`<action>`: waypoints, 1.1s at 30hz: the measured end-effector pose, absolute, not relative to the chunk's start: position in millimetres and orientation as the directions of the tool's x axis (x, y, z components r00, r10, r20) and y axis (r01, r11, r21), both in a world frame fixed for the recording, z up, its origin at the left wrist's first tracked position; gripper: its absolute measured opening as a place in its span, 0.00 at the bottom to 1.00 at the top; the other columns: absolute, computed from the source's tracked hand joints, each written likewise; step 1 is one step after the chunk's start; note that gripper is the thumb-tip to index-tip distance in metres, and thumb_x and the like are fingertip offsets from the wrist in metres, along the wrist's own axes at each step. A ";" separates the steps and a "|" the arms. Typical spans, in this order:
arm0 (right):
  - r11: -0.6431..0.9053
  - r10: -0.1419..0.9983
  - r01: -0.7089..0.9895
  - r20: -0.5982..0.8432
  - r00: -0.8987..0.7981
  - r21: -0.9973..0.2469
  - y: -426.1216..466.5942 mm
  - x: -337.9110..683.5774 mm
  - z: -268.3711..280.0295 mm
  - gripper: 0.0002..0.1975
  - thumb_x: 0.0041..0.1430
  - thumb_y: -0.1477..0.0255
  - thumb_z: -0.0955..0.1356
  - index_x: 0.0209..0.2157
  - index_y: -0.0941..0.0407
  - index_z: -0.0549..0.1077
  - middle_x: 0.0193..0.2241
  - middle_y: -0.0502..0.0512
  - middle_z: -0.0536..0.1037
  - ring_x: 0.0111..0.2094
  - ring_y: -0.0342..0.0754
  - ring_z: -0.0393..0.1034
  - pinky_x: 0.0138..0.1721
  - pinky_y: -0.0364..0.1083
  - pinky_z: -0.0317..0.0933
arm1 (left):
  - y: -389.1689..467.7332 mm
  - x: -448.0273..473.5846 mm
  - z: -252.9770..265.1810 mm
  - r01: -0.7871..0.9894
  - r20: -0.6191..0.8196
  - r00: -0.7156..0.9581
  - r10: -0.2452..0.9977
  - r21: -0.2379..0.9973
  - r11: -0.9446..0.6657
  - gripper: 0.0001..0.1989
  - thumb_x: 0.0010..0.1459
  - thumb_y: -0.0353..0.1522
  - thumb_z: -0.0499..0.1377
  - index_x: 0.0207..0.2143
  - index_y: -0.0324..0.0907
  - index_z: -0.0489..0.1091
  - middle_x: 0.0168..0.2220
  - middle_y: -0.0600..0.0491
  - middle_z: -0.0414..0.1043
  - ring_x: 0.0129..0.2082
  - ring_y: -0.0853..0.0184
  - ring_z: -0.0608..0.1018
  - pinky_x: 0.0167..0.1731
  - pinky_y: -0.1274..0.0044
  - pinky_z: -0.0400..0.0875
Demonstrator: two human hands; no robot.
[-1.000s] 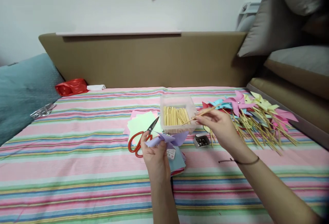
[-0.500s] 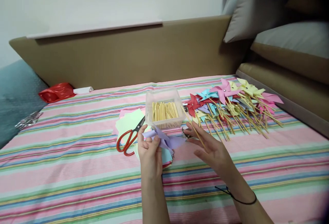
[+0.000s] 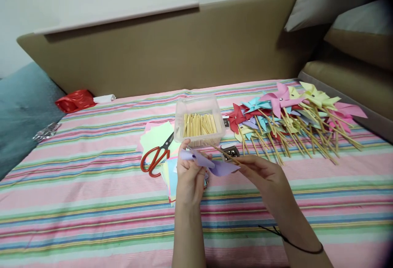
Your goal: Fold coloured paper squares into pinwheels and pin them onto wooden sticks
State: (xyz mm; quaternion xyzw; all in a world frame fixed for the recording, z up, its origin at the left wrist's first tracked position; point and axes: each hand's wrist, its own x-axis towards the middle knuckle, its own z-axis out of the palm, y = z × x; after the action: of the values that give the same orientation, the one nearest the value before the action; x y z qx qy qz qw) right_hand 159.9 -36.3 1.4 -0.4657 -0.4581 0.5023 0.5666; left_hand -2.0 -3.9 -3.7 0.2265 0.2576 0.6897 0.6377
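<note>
A purple paper pinwheel (image 3: 225, 169) is pinched in my left hand (image 3: 190, 174), its folded blades pointing right. My right hand (image 3: 263, 172) grips a thin wooden stick (image 3: 225, 153) between thumb and fingers. The stick slants up and left, its far end over the pinwheel's upper side; whether the two touch I cannot tell. Just beyond my hands stands a clear plastic box (image 3: 198, 137) of short wooden sticks (image 3: 199, 125). Behind the pinwheel lies a small tin of pins or similar metal bits (image 3: 231, 153).
Red-handled scissors (image 3: 155, 160) lie on green paper sheets (image 3: 156, 139), left of the box. More coloured paper (image 3: 172, 178) is partly behind my left hand. Finished pinwheels (image 3: 282, 100) are heaped at right. A red plastic bag (image 3: 76, 101) lies far left on the striped cloth (image 3: 92, 202).
My right hand has closed on the stick and turned it flatter, its tip now over the pinwheel. The left hand has tilted the pinwheel. The view has shifted slightly.
</note>
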 end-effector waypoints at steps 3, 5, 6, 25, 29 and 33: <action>0.089 0.995 -0.110 0.084 0.049 -0.990 -38.1 160.5 5.6 0.04 0.54 0.67 0.72 0.33 0.50 0.79 0.28 0.50 0.82 0.32 0.46 0.78 0.37 0.43 0.72 | -3.3 0.9 0.4 -0.782 -0.028 -0.103 0.994 0.620 -0.063 0.31 0.36 0.32 0.74 0.44 0.47 0.68 0.24 0.61 0.65 0.23 0.76 0.71 0.31 0.82 0.71; 0.097 0.995 -0.095 0.096 0.018 -0.991 -38.9 160.7 8.1 0.03 0.54 0.68 0.72 0.32 0.50 0.79 0.27 0.50 0.82 0.32 0.46 0.78 0.36 0.43 0.73 | -3.5 2.3 3.3 -0.787 -0.042 -0.117 0.992 0.613 -0.067 0.30 0.35 0.32 0.74 0.43 0.48 0.69 0.24 0.62 0.65 0.22 0.78 0.69 0.29 0.82 0.70; 0.096 0.995 -0.097 0.096 -0.002 -0.991 -39.2 160.6 8.9 0.04 0.54 0.68 0.73 0.32 0.51 0.79 0.27 0.51 0.82 0.31 0.46 0.78 0.35 0.43 0.73 | -3.8 2.8 4.6 -0.793 -0.048 -0.123 0.991 0.605 -0.069 0.30 0.34 0.32 0.75 0.42 0.48 0.69 0.24 0.62 0.65 0.21 0.78 0.68 0.28 0.82 0.69; 0.107 0.991 -0.013 0.107 -0.082 -0.994 -41.8 154.0 9.9 0.11 0.59 0.63 0.69 0.26 0.52 0.77 0.19 0.50 0.78 0.27 0.47 0.73 0.30 0.44 0.65 | -5.0 0.9 6.7 -0.834 -0.098 -0.118 0.988 0.550 -0.045 0.38 0.37 0.35 0.74 0.51 0.53 0.64 0.19 0.64 0.61 0.23 0.74 0.70 0.31 0.80 0.70; 0.110 0.992 -0.034 0.112 -0.064 -0.993 -43.4 152.6 13.0 0.08 0.58 0.65 0.69 0.28 0.52 0.78 0.19 0.49 0.77 0.24 0.45 0.70 0.29 0.43 0.64 | -5.4 0.8 8.8 -0.821 -0.112 -0.124 0.986 0.569 -0.039 0.34 0.38 0.36 0.73 0.49 0.52 0.65 0.18 0.64 0.59 0.22 0.75 0.69 0.31 0.80 0.70; 0.147 0.989 -0.021 0.147 -0.026 -0.989 -45.1 151.9 13.8 0.05 0.57 0.67 0.70 0.31 0.51 0.80 0.20 0.49 0.76 0.24 0.44 0.70 0.28 0.43 0.63 | -5.5 0.5 9.2 -0.823 -0.089 -0.108 0.990 0.567 -0.039 0.29 0.38 0.37 0.73 0.44 0.50 0.67 0.17 0.63 0.58 0.23 0.74 0.69 0.32 0.79 0.70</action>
State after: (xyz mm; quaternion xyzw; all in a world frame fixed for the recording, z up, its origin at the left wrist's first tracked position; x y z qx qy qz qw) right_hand 151.9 -45.1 13.8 -0.4499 -0.5375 0.4734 0.5334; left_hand 0.5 -5.5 9.2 0.1672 0.2503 0.7009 0.6466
